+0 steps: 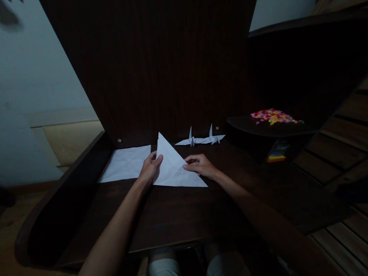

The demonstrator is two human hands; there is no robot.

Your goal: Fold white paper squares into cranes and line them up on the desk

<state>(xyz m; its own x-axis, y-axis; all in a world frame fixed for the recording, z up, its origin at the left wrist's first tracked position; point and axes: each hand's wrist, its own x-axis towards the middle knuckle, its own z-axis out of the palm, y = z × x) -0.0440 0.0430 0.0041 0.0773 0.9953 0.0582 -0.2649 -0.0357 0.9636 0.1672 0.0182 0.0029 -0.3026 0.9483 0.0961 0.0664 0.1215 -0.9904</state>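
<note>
A white sheet of paper folded into a triangle point(173, 168) is held up just above the dark desk, its tip pointing away from me. My left hand point(150, 167) pinches its left edge, thumb on the near face. On the sloping right edge, my right hand point(201, 166) grips it between thumb and fingers. Left of the triangle lies a flat white sheet with faint creases point(126, 163). Two folded paper cranes point(191, 141) stand side by side at the back of the desk, beyond my right hand.
The dark wooden desk point(168, 221) has a raised left side panel point(61, 208) and a tall back board point(167, 58). On a small shelf at right point(240, 126) sits a pile of small colourful pieces point(274, 117). Beneath it is a yellow-edged object point(276, 158).
</note>
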